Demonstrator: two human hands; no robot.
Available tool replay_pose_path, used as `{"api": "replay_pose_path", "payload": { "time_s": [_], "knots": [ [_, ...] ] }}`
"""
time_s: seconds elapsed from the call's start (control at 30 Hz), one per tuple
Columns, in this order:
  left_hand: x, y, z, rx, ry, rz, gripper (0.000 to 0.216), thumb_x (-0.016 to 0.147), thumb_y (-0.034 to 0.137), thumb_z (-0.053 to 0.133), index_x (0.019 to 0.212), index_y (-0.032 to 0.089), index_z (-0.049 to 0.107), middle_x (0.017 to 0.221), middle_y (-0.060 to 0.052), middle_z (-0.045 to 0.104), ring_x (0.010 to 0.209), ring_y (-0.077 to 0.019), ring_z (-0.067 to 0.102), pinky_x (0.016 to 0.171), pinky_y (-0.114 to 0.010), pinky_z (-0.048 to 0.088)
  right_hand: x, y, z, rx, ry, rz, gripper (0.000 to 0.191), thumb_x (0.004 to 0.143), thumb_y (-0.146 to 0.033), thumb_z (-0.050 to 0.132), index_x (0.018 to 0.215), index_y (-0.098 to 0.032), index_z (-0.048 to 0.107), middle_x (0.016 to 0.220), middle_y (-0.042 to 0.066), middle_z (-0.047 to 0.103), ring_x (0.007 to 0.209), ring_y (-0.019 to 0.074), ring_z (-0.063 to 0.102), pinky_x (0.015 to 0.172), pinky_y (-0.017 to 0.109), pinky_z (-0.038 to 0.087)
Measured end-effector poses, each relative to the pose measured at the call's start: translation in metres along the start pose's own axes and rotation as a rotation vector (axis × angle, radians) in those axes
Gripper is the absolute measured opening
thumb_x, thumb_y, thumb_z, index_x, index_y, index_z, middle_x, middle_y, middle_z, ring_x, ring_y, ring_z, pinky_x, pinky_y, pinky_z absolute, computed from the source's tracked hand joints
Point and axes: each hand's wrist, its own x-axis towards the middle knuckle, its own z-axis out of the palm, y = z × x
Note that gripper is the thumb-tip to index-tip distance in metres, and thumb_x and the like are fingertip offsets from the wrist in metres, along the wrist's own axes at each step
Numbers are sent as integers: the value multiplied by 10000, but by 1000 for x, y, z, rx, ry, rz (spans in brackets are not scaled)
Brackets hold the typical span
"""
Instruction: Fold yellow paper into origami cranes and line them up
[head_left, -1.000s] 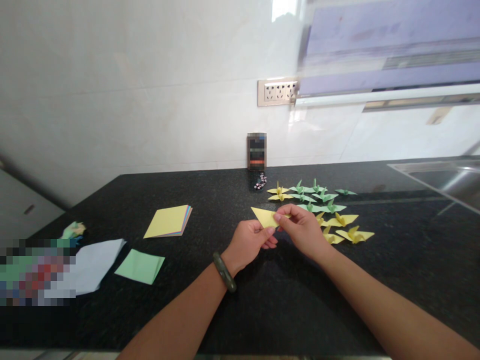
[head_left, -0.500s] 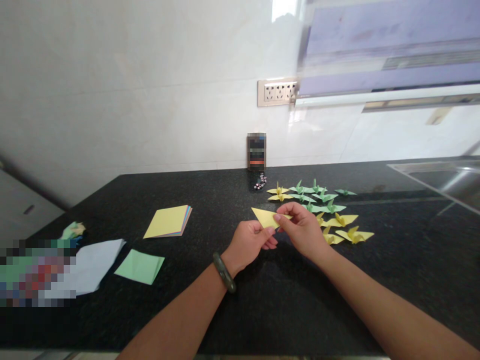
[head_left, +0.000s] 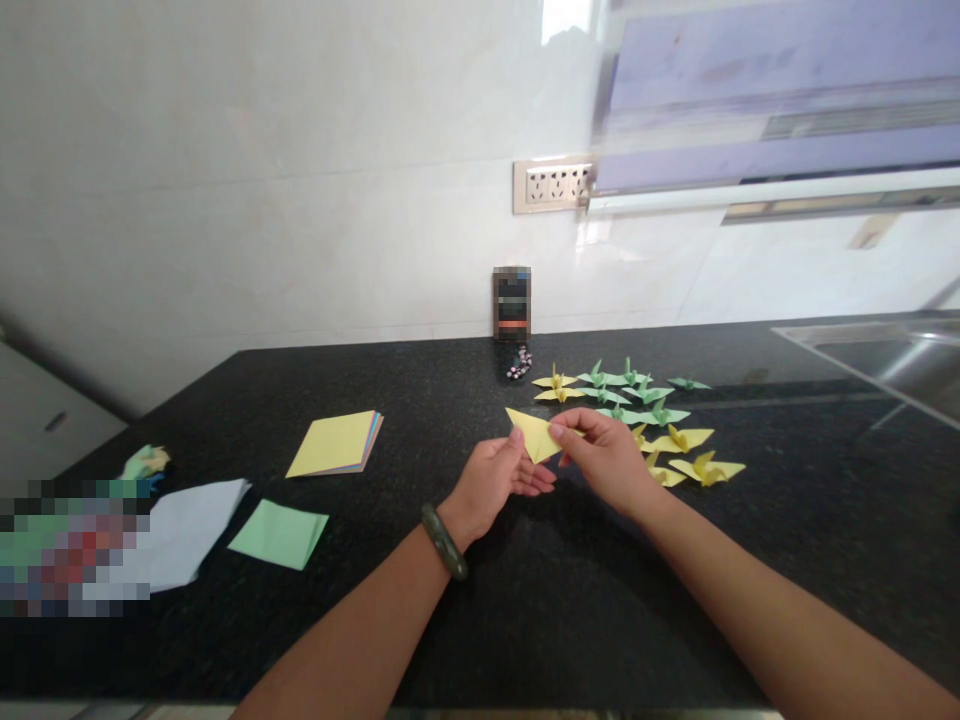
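A pale tiled wall rises behind a dark speckled desk, whose back edge runs along its foot. A metal sink is set into the desk at its back right corner. Toward the left edge lies a white sheet, partly hidden by a blurred patch; just beside it, on the side away from that edge, lies a creased green paper. A stack of square sheets, yellow on top with other colours showing along one side, rests farther back. Over the middle of the desk are the person's two hands. The right hand pinches a folded yellow paper between thumb and fingers; the left hand sets its thumb at the paper's left part, its fingers loosely extended below, and whether it grips cannot be told. A small upright object, its front blurred out, stands at the back edge against the wall. Green paper cranes and yellow paper cranes are grouped just beyond and beside the right hand, between it and the back edge. A short beaded strand lies just in front of the upright object.
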Motion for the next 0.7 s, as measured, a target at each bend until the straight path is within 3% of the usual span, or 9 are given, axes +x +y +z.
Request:
{"api": "replay_pose_path", "payload": {
  "time_s": [0.1,0.3,0.5,0.7],
  "knots": [
    [0,0,-1,35,4,7,507,748,582,460,704,92,585,640,-103,668,545,-144,621,543,-248,466,0,0,0,-19,-8,-1,240,730,-387,577,742,-149,602,627,10,587,474,99,508,465,231,422],
    [-4,2,1,288,14,89,285,725,370,593,630,101,603,581,-60,645,504,-107,581,508,-209,442,-1,-1,-1,-22,13,0,238,720,-388,581,728,-150,592,611,-4,570,447,91,504,439,221,403],
    [-7,6,3,274,1,130,243,721,298,594,557,117,591,520,-34,621,471,-95,553,506,-207,444,0,0,1,44,6,18,245,716,-395,596,720,-151,592,618,-3,566,459,88,499,448,220,426],
    [-6,4,3,237,2,142,243,719,343,604,698,106,655,658,-66,674,577,-120,605,545,-216,455,-2,-2,0,29,-1,11,234,722,-388,588,720,-154,591,609,-5,562,463,90,495,446,220,412]
  ]
}}
